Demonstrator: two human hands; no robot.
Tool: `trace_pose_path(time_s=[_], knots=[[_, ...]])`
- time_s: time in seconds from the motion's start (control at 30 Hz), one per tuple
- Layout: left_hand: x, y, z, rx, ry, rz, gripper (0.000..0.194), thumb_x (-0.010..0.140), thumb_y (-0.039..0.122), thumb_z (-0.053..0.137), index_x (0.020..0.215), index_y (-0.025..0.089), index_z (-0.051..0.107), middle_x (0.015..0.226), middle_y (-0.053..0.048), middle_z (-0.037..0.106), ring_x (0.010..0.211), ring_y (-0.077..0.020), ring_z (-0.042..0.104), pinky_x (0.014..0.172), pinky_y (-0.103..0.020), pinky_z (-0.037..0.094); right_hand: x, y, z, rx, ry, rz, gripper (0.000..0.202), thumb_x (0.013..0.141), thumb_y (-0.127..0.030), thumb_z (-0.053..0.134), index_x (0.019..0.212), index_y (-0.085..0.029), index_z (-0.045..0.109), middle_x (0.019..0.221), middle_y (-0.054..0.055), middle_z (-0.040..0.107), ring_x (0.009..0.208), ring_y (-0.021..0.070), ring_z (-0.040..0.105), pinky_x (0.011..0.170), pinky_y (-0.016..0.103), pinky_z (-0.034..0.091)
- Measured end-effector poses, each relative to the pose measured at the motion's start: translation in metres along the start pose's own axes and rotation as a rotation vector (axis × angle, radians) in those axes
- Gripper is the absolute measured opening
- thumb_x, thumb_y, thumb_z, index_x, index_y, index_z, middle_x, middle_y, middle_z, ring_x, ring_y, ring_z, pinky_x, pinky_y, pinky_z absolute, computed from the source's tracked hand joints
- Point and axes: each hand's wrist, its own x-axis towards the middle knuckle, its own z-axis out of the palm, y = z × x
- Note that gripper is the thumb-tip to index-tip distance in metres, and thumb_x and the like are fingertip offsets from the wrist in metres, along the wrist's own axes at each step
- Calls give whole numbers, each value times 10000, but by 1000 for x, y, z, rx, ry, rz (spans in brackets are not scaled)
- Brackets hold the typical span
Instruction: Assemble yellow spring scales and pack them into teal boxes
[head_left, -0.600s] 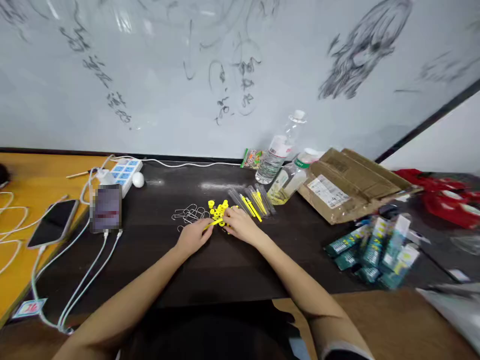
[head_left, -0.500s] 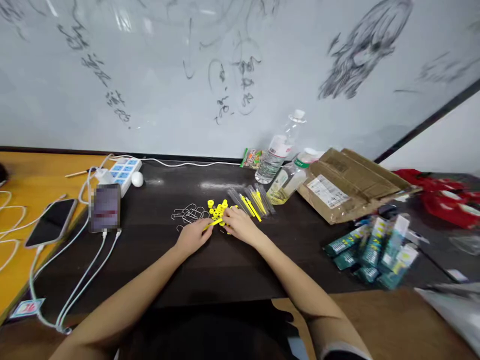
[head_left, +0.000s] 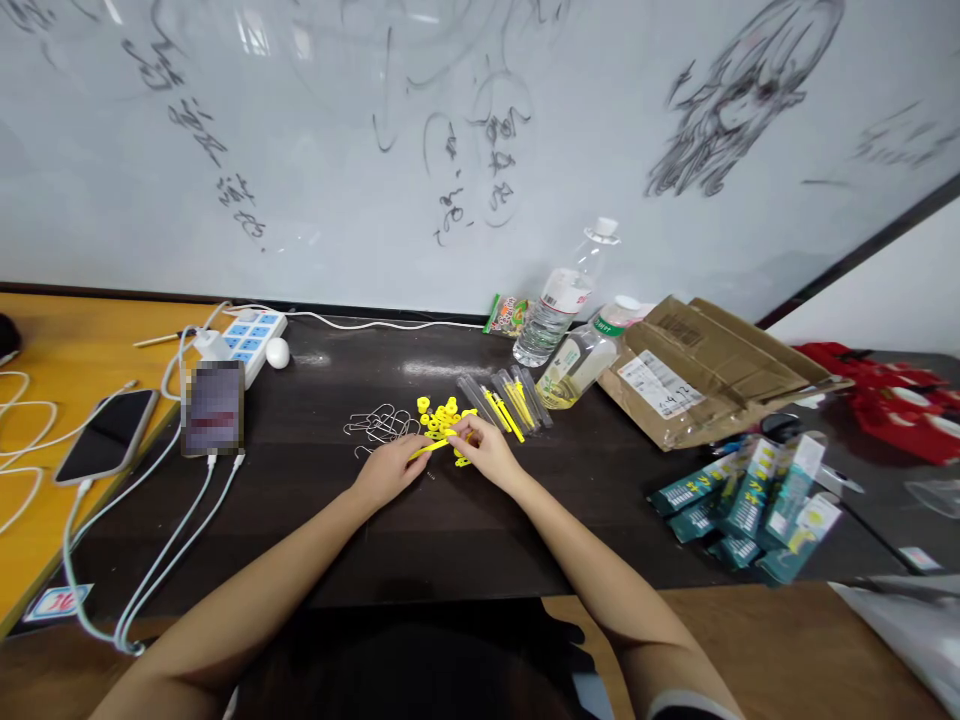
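My left hand [head_left: 386, 470] is closed on a slim yellow plastic stick [head_left: 427, 449], which points up and to the right. At the stick's far end, my right hand [head_left: 486, 455] pinches a small yellow plastic piece [head_left: 451, 434]; whether piece and stick are joined I cannot tell. Just beyond my fingers lies a heap of small yellow ring-like parts [head_left: 442, 412], partly hidden by my right hand. To their left is a tangle of bent metal wire hooks [head_left: 382, 424]. On the right, several yellow sticks [head_left: 517, 402] lie in or on clear plastic sleeves.
Behind stand a water bottle [head_left: 551, 318] and a bottle with yellowish liquid [head_left: 581, 365], beside a snack packet [head_left: 507, 315]. A flattened cardboard box [head_left: 705, 370] and several green boxes [head_left: 752, 490] lie right. A power strip [head_left: 255, 340] and phones with cables [head_left: 106, 440] occupy the left.
My right hand has drawn back from the heap of yellow parts and now holds a small yellow piece against the stick's end. My left hand still grips the stick. The view shifted slightly.
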Motion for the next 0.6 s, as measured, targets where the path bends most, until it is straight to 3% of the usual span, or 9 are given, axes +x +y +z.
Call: trace_pose_path(time_s=[0.27,0.6], knots=[[-1,1,3,-14,61,9,258,935,260,429,1106,202,614,1100,-59,680,975,-182,654,869,-319,516,-4,-5,5,-15,73,-72,133,821,-315,594,856,-188,609,841,44,659,657,141,587,586,266,456],[-2,-5,3,0,51,43,263,950,284,412,1123,220,599,1021,-50,674,921,-171,648,816,-296,512,-7,-10,7,29,-101,-148,213,895,-288,511,1076,-219,601,990,59,646,790,157,600,712,310,489]])
